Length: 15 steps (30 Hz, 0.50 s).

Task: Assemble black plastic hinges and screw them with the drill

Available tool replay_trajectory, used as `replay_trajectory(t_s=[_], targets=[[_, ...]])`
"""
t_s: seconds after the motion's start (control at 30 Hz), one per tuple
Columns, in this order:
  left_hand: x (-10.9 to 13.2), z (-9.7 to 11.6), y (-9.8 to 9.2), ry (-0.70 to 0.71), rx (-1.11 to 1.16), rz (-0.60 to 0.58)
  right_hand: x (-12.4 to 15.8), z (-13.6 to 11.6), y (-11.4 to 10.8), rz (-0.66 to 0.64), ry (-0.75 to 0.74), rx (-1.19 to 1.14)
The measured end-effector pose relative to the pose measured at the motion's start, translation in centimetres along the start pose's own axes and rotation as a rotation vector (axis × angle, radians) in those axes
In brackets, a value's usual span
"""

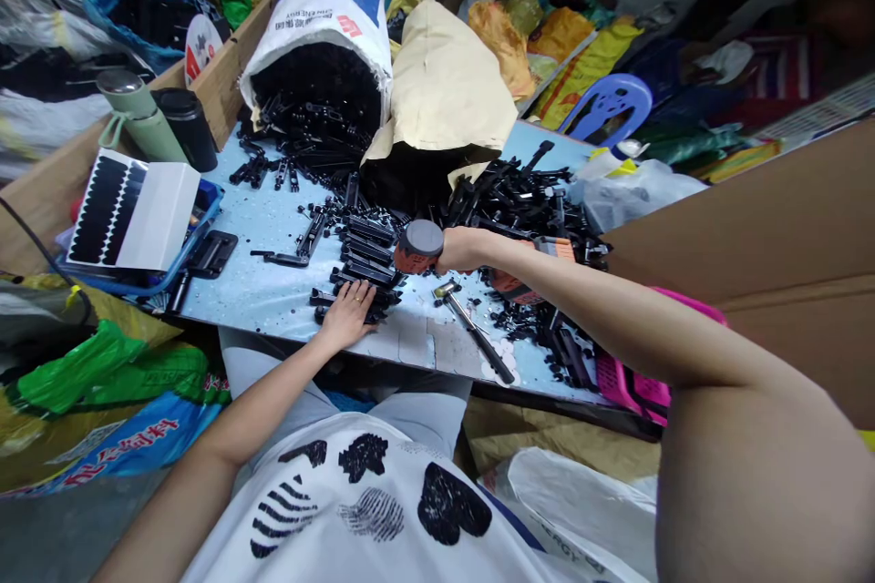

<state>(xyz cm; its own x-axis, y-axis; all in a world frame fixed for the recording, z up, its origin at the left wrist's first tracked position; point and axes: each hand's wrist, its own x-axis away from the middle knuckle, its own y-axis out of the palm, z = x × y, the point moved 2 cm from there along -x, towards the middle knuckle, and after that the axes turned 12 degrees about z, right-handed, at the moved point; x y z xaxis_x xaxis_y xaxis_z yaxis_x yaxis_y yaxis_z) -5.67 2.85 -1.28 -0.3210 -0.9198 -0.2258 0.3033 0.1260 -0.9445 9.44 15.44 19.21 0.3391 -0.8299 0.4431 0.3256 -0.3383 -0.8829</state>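
Note:
My right hand point(461, 250) is wrapped around the handle of an orange and black cordless drill point(516, 285). The drill lies sideways over the table, its round dark end at the left of my fist and its base partly behind my forearm. My left hand point(348, 314) lies palm down with fingers stretched over the near end of a row of long black plastic parts point(365, 250). Between my hands and the right-hand pile, a hammer point(471, 328) with a dark grip lies on the light blue tabletop point(263, 219).
A white sack point(328, 0) and a tan paper sack point(451, 64) spill black parts at the back. More black parts point(526, 191) heap on the right. A blue basket point(147, 278), green bottle point(140, 114) and black cup point(184, 123) stand left; a pink basket point(633, 387) sits right.

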Motion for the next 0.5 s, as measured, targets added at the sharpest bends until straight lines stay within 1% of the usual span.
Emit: replay_trajectory(t_s=[0.1,0.2,0.33,0.4,0.5], targets=[[-0.1,0.1,-0.2,-0.022,0.000,-0.029,1.5,-0.7,-0.1,0.018,-0.021,0.085],[0.0,0.2,-0.4,-0.016,-0.003,0.002,2.6,-1.0,0.3,0.017,-0.069,0.113],[0.2,0.3,-0.5,-0.004,0.005,0.036,2.4,-1.6,1.4,-0.043,-0.143,0.119],[0.2,0.3,-0.5,-0.005,0.011,0.038,2.5,-2.1,1.6,-0.061,-0.157,0.118],[0.2,0.2,-0.5,-0.007,0.014,0.038,3.6,-2.8,1.2,0.009,-0.117,0.137]])
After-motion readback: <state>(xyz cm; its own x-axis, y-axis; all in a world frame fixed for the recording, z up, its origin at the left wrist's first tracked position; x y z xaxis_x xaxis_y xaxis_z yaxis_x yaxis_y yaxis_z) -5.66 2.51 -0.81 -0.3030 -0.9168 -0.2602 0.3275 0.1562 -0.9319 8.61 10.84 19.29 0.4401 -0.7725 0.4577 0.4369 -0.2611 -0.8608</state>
